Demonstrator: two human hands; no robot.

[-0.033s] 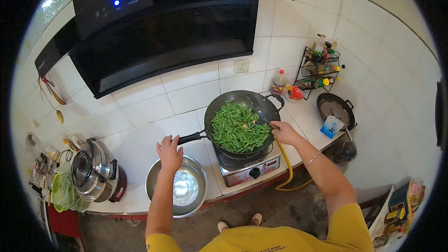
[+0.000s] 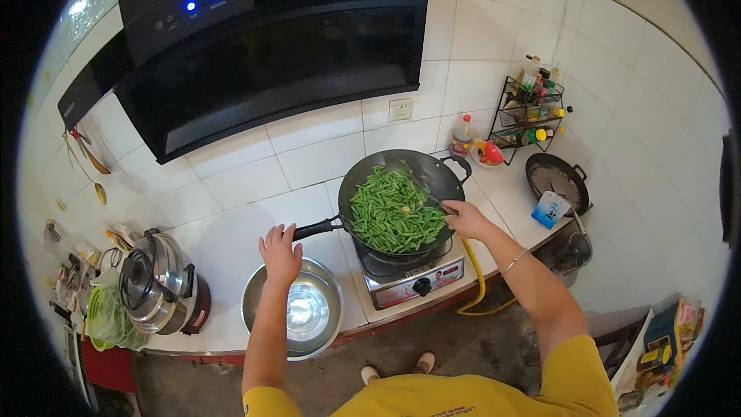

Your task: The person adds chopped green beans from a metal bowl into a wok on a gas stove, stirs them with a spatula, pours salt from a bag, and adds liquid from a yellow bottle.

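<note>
A black wok point(image 2: 444, 177) sits on a portable gas stove point(image 2: 413, 286), with cut green beans point(image 2: 395, 212) heaped inside. At its left side my left hand point(image 2: 280, 253) is closed round the end of the long wok handle point(image 2: 315, 228). My right hand point(image 2: 465, 221) grips a cooking spatula point(image 2: 445, 206) at the wok's right edge. The spatula's lower part reaches in beside the beans and is hard to make out. Below my left hand, a steel basin point(image 2: 328, 301) stands on the counter, partly behind my forearm.
A steel pot point(image 2: 166, 262) with a lid stands at the left. At the back right are a bottle point(image 2: 461, 135), a small bowl point(image 2: 480, 161), a condiment rack point(image 2: 513, 116), another black pan point(image 2: 571, 177) and a blue-white packet point(image 2: 549, 208). A yellow hose point(image 2: 482, 278) hangs past the counter edge.
My right hand and the spatula have shifted slightly left over the wok. The left hand stays at the handle.
</note>
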